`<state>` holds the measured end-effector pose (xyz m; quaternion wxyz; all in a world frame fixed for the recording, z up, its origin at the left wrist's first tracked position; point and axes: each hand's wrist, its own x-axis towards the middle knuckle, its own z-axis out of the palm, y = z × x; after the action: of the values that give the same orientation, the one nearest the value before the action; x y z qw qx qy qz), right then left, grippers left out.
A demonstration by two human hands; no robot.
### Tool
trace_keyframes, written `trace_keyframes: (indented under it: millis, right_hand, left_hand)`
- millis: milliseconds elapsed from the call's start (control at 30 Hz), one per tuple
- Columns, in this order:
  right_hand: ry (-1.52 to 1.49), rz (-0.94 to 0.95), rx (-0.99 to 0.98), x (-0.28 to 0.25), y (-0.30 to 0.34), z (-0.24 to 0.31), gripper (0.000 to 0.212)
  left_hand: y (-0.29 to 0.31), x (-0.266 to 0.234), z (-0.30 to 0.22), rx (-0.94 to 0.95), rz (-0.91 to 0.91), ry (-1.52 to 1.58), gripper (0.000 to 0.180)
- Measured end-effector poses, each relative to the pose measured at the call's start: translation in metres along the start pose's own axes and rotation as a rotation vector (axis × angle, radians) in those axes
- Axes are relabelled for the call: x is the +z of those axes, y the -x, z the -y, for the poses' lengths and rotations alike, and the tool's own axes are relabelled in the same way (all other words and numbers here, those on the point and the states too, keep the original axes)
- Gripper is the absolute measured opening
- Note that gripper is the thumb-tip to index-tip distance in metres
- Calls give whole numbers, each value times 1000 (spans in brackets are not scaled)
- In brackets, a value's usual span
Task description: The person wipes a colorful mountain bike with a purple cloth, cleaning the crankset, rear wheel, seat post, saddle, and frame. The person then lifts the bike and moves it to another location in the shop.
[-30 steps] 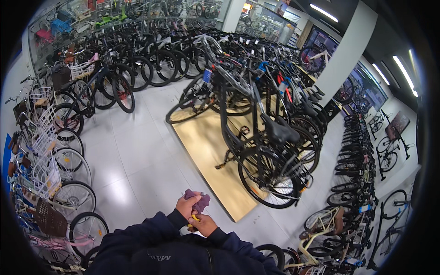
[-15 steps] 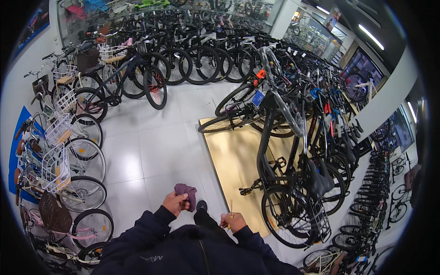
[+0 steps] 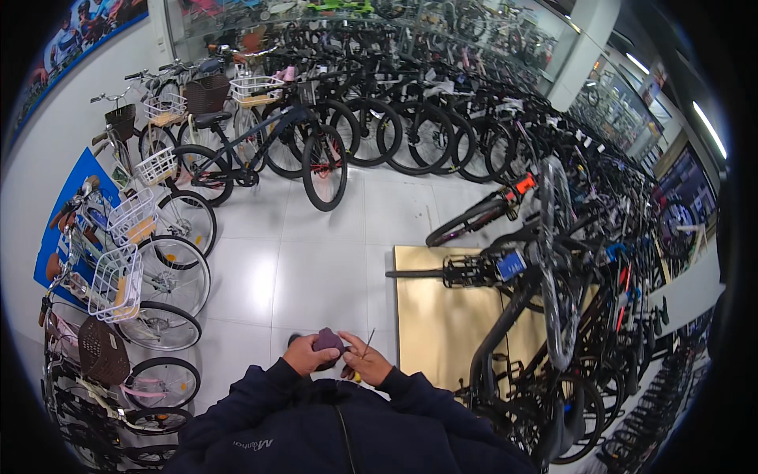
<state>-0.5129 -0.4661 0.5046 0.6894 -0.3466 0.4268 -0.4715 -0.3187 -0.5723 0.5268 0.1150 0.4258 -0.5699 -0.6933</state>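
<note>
Bunched up in my left hand (image 3: 302, 357) is a purple cloth (image 3: 327, 340), its fingers and thumb closed round it. Close against it on the right is my right hand (image 3: 369, 365), its fingertips meeting the cloth's edge. The right hand also grips a slim screwdriver (image 3: 358, 377); the yellow handle shows below the fingers and the thin shaft points up past them. Both hands are in front of my dark jacket at the lower middle. How far the right fingertips pinch the cloth cannot be made out.
A black bicycle (image 3: 505, 332) stands at the right on a pale wooden platform (image 3: 426, 312). Bicycles with white baskets (image 3: 118, 272) line the left wall. A dark blue bicycle (image 3: 268, 138) and a dense row of others stand across the back, on white floor tiles (image 3: 316, 272).
My right hand has moved left with the screwdriver and now meets the left hand at the cloth. The cloth is bunched smaller. The surrounding scene has shifted rightward in the view.
</note>
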Motion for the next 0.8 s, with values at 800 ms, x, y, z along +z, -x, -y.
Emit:
trace_keyframes:
  millis: [800]
  right_hand:
    - [-307, -338, -160, -137, -301, 188, 21]
  left_hand:
    - [-406, -153, -168, -342, 569, 789, 69]
